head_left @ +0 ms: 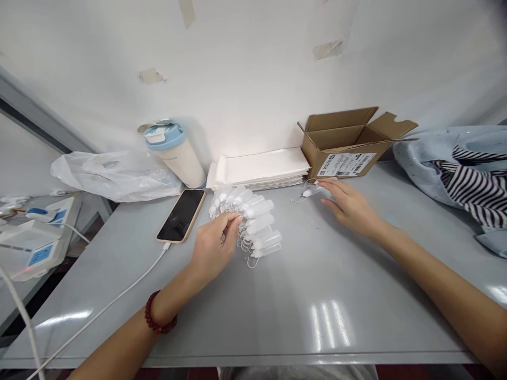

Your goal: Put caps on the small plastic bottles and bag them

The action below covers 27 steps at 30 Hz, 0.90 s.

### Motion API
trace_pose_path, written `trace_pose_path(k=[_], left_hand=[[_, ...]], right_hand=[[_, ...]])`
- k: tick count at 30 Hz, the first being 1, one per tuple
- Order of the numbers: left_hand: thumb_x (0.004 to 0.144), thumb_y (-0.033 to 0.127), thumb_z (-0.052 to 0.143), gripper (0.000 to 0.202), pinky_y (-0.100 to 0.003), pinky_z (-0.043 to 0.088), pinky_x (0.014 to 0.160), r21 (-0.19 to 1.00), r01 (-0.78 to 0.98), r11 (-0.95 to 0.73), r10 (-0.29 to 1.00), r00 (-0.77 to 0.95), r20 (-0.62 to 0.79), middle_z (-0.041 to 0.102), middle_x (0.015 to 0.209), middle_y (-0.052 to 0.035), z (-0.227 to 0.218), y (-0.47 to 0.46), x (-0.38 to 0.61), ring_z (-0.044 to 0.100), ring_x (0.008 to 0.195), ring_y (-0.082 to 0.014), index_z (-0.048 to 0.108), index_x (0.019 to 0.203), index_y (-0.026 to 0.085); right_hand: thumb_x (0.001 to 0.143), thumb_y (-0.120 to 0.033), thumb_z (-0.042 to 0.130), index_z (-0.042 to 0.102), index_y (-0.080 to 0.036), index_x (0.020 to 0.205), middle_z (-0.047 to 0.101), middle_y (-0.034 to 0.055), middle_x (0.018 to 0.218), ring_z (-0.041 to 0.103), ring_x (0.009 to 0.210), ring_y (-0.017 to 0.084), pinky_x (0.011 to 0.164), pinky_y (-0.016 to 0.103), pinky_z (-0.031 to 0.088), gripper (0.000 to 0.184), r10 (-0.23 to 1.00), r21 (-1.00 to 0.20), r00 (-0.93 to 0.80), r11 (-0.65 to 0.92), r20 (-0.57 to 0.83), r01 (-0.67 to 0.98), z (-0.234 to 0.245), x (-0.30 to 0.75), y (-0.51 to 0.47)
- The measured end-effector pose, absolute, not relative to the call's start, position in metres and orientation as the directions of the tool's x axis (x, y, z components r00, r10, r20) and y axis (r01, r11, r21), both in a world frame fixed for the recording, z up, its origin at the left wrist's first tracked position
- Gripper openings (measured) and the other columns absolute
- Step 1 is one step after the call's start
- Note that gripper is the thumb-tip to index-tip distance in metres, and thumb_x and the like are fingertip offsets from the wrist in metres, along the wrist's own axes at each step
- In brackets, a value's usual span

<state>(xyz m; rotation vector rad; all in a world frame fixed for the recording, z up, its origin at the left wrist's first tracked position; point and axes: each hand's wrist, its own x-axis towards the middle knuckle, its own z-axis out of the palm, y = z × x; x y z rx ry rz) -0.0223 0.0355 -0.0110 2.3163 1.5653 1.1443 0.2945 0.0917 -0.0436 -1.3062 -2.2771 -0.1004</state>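
Note:
A fanned cluster of small translucent plastic bottles [259, 224] with thin white cord loops lies on the grey table. My left hand [216, 245] is at the cluster's near left side, thumb and forefinger pinched together at the cords; what sits between the fingertips is mostly hidden. Farther right, a small group of similar bottles [312, 191] with cords lies before the cardboard box. My right hand [354, 208] reaches over that group with fingers stretched out and thumb apart, its fingertips at the bottles. Whether it presses on them is not clear.
Behind the cluster lies a stack of white flat packets [261, 166], beside an open cardboard box [340, 142]. Left are a phone [182, 215] on a charging cable [119, 295], a tumbler [178, 155], a plastic bag [114, 174] and a power strip [43, 248]. Cloth [463, 174] lies right.

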Motion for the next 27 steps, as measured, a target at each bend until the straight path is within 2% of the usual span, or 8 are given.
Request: trace_pose_path(k=[5,12,17,24,27], left_hand=[[0.088,0.023,0.046,0.020,-0.019,0.036,0.048,0.410,0.800,-0.439,0.841,0.204,0.501,0.056,0.053,0.0039,-0.014,0.035,-0.021,0.046,0.046,-0.0082,0.060,0.076,0.016],[0.088,0.026,0.049,0.016,-0.019,0.037,0.047,0.486,0.776,-0.402,0.850,0.119,0.513,0.057,0.055,0.0042,-0.011,0.033,-0.019,0.048,0.046,-0.0079,0.060,0.080,0.017],[0.087,0.025,0.049,0.015,-0.018,0.037,0.045,0.534,0.750,-0.390,0.841,0.053,0.539,0.055,0.053,0.0043,-0.006,0.030,-0.017,0.049,0.047,-0.0080,0.060,0.081,0.016],[0.087,0.021,0.049,0.011,-0.017,0.036,0.044,0.524,0.725,-0.447,0.804,0.069,0.591,0.056,0.055,0.0043,-0.004,0.023,-0.012,0.050,0.048,-0.0075,0.058,0.084,0.017],[0.088,0.018,0.048,0.010,-0.017,0.038,0.047,0.477,0.721,-0.503,0.773,0.129,0.621,0.055,0.055,0.0050,-0.005,0.021,-0.012,0.048,0.048,-0.0067,0.058,0.085,0.016]], right_hand=[[0.090,-0.018,0.037,0.049,-0.016,0.124,0.055,0.0146,0.126,0.049,0.118,0.030,0.094,0.048,0.045,0.035,0.794,-0.159,-0.454,0.550,0.405,0.820,-0.050,0.295,0.094],[0.087,-0.015,0.039,0.053,-0.017,0.120,0.059,0.0140,0.113,0.052,0.107,0.029,0.090,0.047,0.045,0.036,0.780,-0.136,-0.429,0.537,0.456,0.832,-0.050,0.296,0.097],[0.087,-0.014,0.039,0.058,-0.016,0.112,0.058,0.0154,0.113,0.051,0.108,0.030,0.089,0.047,0.044,0.032,0.796,-0.140,-0.409,0.514,0.447,0.846,-0.052,0.299,0.103],[0.089,-0.021,0.041,0.059,-0.017,0.100,0.065,0.0137,0.100,0.056,0.100,0.030,0.078,0.044,0.046,0.022,0.824,-0.173,-0.402,0.498,0.398,0.850,-0.052,0.293,0.098],[0.092,-0.025,0.037,0.058,-0.020,0.101,0.066,0.0113,0.097,0.059,0.095,0.028,0.076,0.042,0.046,0.023,0.824,-0.201,-0.394,0.502,0.407,0.841,-0.045,0.288,0.090]])
